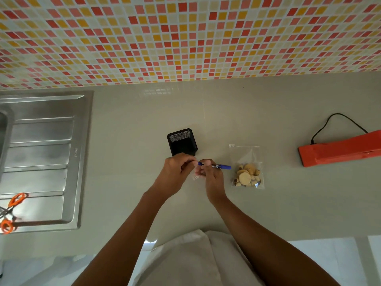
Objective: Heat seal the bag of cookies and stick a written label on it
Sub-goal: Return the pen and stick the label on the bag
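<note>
A clear plastic bag of round cookies (247,174) lies flat on the grey counter, right of my hands. My right hand (212,178) grips a blue marker (223,166) that points left to right. My left hand (179,172) has its fingers curled at the marker's left end, where the cap sits. A small white label (195,177) lies on the counter under and between my hands, mostly hidden. An orange heat sealer (338,150) with a black cord rests at the far right.
A black mesh pen holder (182,141) stands just behind my hands. A steel sink drainboard (41,157) fills the left side, with orange-handled scissors (10,211) on it. A tiled wall (185,38) backs the counter.
</note>
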